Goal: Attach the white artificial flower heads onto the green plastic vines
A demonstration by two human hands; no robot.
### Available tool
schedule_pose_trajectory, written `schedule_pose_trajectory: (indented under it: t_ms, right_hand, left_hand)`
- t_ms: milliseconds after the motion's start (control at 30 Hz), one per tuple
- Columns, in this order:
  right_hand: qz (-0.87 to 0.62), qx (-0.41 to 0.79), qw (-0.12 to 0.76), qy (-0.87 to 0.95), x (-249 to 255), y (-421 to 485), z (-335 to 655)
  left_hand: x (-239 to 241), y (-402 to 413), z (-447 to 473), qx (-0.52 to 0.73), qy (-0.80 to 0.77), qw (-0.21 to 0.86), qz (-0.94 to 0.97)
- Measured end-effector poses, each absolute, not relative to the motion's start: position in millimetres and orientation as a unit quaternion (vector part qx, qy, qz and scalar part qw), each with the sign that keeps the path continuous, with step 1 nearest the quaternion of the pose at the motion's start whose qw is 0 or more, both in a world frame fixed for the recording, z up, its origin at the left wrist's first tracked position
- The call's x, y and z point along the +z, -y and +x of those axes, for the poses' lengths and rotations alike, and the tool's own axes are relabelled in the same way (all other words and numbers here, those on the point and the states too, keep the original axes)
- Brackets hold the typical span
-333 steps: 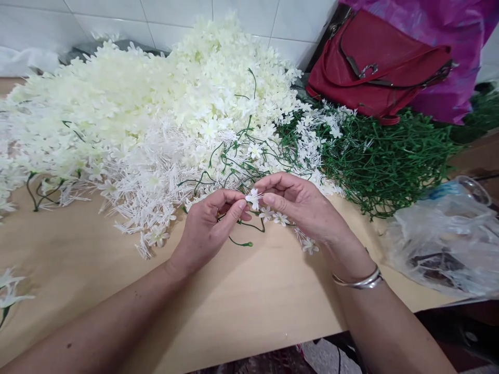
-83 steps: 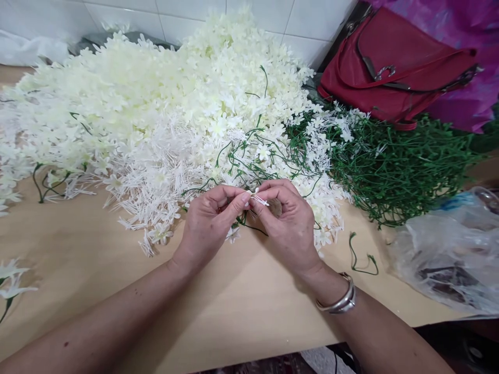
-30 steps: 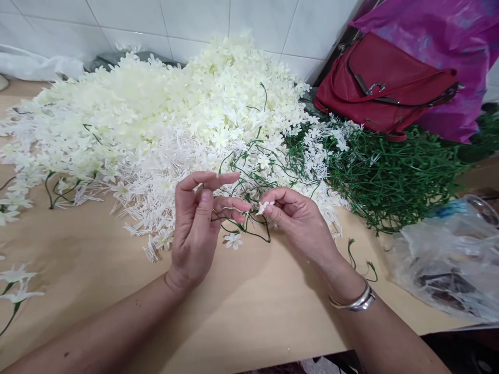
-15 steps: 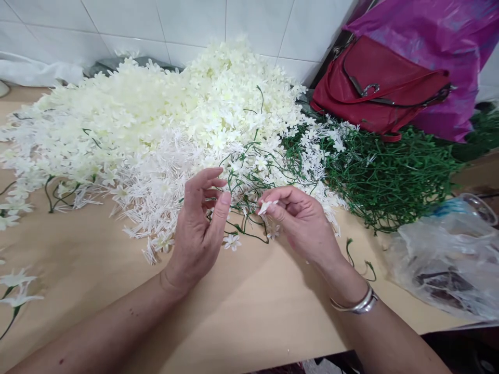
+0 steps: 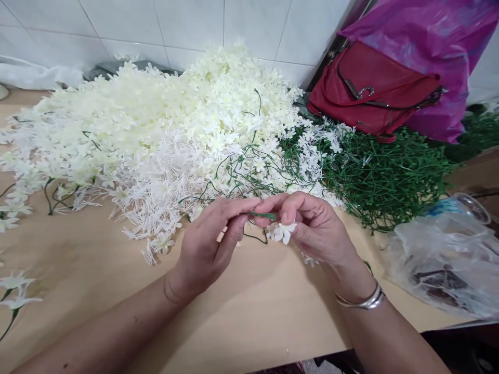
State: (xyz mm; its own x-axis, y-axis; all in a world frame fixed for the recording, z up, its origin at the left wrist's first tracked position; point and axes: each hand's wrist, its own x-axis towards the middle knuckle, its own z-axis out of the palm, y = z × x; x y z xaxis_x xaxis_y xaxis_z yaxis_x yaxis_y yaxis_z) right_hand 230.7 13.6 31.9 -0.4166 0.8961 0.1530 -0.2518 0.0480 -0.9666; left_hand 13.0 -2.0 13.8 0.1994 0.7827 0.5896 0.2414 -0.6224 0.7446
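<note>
My left hand [image 5: 212, 246] pinches a thin green plastic stem [image 5: 262, 215] between thumb and fingers. My right hand [image 5: 315, 226] meets it at the stem's tip and holds a small white fabric flower [image 5: 281, 231] under its thumb. Both hands hover just above the light wooden table [image 5: 241, 306], in front of a big heap of cream-white flower petals [image 5: 156, 109]. White spiky stamen pieces [image 5: 156, 192] lie at the heap's near edge. A pile of bare green stems [image 5: 385, 171] sits to the right.
A red handbag [image 5: 370, 88] leans on a purple bag [image 5: 424, 36] against the tiled wall at the back right. A crumpled clear plastic bag [image 5: 444, 259] lies at the table's right edge. A few finished flower sprigs [image 5: 13, 291] rest at the left edge.
My left hand, open-fingered half a second ago, has closed on the green stem and moved right to meet my right hand. The right hand has turned, and the white flower now sits below its thumb.
</note>
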Motion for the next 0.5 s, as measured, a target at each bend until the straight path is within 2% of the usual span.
schedule_pose_trajectory:
  t_ms: [100, 167, 267, 500]
  right_hand:
    - [-0.313, 0.612, 0.475, 0.550, 28.3, -17.6, 229.8]
    - [-0.347, 0.593, 0.487, 0.539, 24.0, -21.0, 227.3]
    - [-0.395, 0.591, 0.484, 0.511, 17.2, -24.8, 223.3]
    - [-0.400, 0.628, 0.462, 0.482, 18.4, -22.4, 214.2]
  left_hand:
    - [13.9, -3.7, 9.9, 0.532, -0.369, 0.493, 0.582]
    - [10.1, -9.3, 7.9, 0.536, -0.356, 0.588, 0.490]
    - [2.4, -16.2, 5.7, 0.526, -0.371, 0.619, 0.450]
    - [2.2, -16.5, 6.1, 0.486, -0.404, 0.582, 0.511]
